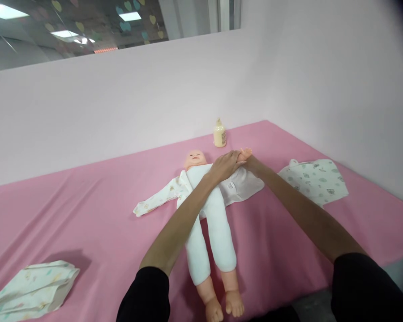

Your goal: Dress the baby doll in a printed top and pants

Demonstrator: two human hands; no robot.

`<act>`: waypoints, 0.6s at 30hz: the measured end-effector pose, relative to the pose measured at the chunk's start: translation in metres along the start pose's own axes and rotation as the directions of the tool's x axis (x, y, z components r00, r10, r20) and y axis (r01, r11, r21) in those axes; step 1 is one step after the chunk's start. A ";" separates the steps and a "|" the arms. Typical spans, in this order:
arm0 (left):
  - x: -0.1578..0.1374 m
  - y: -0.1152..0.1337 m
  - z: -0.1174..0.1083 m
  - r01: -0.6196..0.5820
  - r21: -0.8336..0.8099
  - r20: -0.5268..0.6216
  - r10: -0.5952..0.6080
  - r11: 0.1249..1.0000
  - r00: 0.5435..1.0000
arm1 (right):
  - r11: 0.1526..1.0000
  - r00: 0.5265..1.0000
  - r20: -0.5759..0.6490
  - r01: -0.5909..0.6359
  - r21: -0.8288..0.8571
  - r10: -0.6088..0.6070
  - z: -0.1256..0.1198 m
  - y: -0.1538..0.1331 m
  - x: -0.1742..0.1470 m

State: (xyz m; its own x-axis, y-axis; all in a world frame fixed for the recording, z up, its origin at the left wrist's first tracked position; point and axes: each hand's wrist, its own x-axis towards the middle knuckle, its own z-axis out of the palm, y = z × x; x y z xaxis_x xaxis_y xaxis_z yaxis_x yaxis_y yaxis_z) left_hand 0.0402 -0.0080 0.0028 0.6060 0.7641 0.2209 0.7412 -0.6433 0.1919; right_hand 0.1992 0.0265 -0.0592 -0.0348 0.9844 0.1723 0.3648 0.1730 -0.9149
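– Pale wall behind, window with heart-shaped marks at upper left of frame, pink-covered table across the middle. Where's your doll?
– Centre of frame, on its back. Head up toward the wall, bare feet at the bottom edge, white cloth body and legs.
– And your hands?
– Your left hand is closed over the doll's forearm near the wrist, right of centre. Your right hand is at the same arm, just beyond; its fingers are hidden, so you can't tell its grip. The doll's small hand pokes out between yours.
– Clothing?
– Printed garment under the doll. One sleeve stretches left; plain inner side with a label shows at right.
– Round about you?
– Pump bottle, upright, upper centre by the wall. Leaf-print cloth at right, another printed cloth at lower left.
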 end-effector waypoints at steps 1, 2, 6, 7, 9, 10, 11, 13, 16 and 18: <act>0.000 -0.001 0.001 -0.007 -0.003 0.001 0.007 1.000 1.000 | 1.000 1.000 0.013 -0.003 0.026 0.003 -0.001 0.002 0.000; 0.000 -0.003 0.003 -0.014 -0.009 0.000 0.014 1.000 1.000 | 0.999 1.000 0.025 -0.008 0.053 0.006 -0.001 0.004 0.000; 0.000 -0.008 0.007 -0.020 -0.031 0.013 0.020 0.999 1.000 | 0.993 0.997 0.050 -0.056 0.108 0.051 -0.005 0.007 -0.001; 0.000 -0.008 0.007 -0.016 -0.033 0.026 0.017 0.999 1.000 | 0.991 0.996 0.049 -0.080 0.107 0.075 -0.006 0.007 -0.001; -0.002 -0.010 0.007 -0.005 -0.033 0.057 0.006 0.999 0.998 | 0.987 0.991 0.048 -0.128 0.094 0.124 -0.009 0.007 -0.002; -0.003 -0.010 0.007 0.006 -0.030 0.076 -0.003 1.000 0.997 | 0.985 0.988 0.047 -0.148 0.084 0.144 -0.010 0.007 -0.003; -0.003 -0.010 0.006 0.020 -0.024 0.097 -0.017 1.000 0.995 | 0.984 0.986 0.044 -0.165 0.069 0.162 -0.011 0.007 -0.003; -0.004 -0.011 0.007 0.047 0.002 0.138 -0.046 0.999 0.989 | 0.981 0.982 0.023 -0.190 0.025 0.190 -0.013 0.006 -0.004; -0.004 -0.011 0.009 0.060 0.060 0.188 -0.071 0.996 0.980 | 0.971 0.974 -0.056 -0.224 -0.085 0.220 -0.013 0.005 -0.005; -0.003 -0.012 0.010 0.056 0.098 0.214 -0.076 0.994 0.974 | 0.955 0.968 -0.121 -0.240 -0.172 0.222 -0.013 0.004 -0.007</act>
State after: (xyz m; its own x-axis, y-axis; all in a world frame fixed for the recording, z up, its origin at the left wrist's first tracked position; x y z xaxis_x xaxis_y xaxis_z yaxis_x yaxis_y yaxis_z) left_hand 0.0326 -0.0025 -0.0098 0.5957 0.8032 -0.0043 0.7987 -0.5918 0.1089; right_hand 0.2131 0.0198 -0.0589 0.1594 0.9872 0.0081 0.5170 -0.0764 -0.8526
